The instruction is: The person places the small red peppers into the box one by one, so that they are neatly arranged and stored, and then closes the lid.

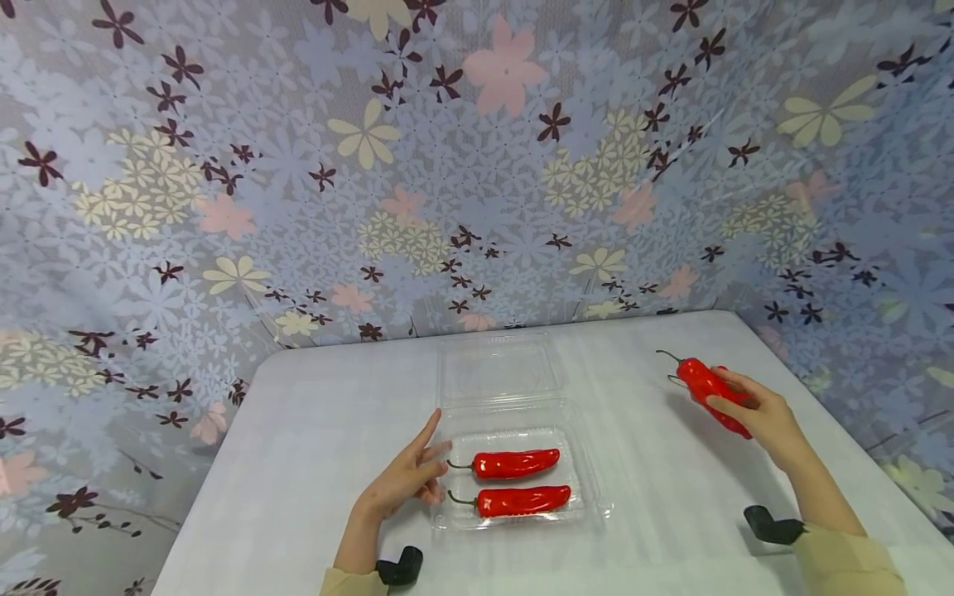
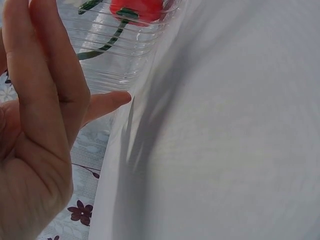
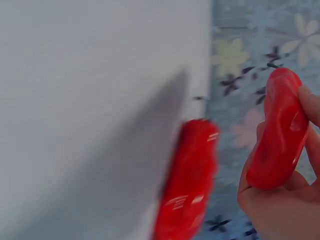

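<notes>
My right hand [image 1: 768, 418] holds a glossy red chili pepper [image 1: 704, 385] with a thin green stem, pinched between thumb and fingers over the right side of the table. Just under it lies another red pepper [image 3: 189, 185], mostly hidden behind the held one in the head view. My left hand [image 1: 402, 480] is at the left edge of a clear plastic clamshell box [image 1: 585, 463], its fingers stretched out and holding nothing. Two red peppers, an upper one [image 1: 516, 463] and a lower one [image 1: 524, 501], lie side by side in the box, stems pointing left.
The box's clear lid [image 1: 499, 368] is folded back toward the table's far edge. A white cloth covers the table [image 1: 320, 430]. Behind and around it hangs flower-patterned fabric [image 1: 462, 190]. Black wrist mounts [image 1: 401, 567] sit at both sleeves.
</notes>
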Action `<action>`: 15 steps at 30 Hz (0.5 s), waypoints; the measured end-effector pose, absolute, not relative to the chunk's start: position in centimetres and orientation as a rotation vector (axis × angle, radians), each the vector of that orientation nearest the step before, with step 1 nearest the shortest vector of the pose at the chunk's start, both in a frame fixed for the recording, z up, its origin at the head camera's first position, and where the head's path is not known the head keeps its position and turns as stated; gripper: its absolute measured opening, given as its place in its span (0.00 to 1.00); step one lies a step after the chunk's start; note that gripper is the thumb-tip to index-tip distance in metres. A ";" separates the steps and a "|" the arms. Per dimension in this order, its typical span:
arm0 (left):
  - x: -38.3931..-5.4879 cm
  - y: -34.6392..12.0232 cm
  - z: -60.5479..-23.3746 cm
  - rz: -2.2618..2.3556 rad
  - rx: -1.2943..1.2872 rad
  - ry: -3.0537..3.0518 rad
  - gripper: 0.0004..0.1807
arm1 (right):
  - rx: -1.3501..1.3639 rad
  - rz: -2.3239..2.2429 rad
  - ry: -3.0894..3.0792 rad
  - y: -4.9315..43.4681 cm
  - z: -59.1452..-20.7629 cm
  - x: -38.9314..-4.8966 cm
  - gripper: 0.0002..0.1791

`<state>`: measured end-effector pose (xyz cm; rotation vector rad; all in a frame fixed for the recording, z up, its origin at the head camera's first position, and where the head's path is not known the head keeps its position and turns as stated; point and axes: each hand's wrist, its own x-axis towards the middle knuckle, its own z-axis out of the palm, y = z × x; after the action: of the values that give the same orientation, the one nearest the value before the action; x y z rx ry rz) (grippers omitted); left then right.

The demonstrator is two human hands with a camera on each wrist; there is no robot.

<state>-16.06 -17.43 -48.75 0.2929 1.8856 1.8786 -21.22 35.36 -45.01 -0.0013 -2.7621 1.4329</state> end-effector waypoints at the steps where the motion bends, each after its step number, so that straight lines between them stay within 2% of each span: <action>1: -15.9 -17.4 -48.7 1.880 0.290 1.883 0.47 | 0.013 1.431 -2.752 35.2 -44.5 -21.3 0.37; 15: -14.0 -16.2 -48.3 1.896 0.260 1.881 0.47 | 0.376 1.580 -2.644 29.9 -37.7 -21.1 0.30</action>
<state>-13.96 -16.22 -48.33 0.2596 1.8815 1.8958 -21.09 29.93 -37.72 0.3764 -2.6440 1.5798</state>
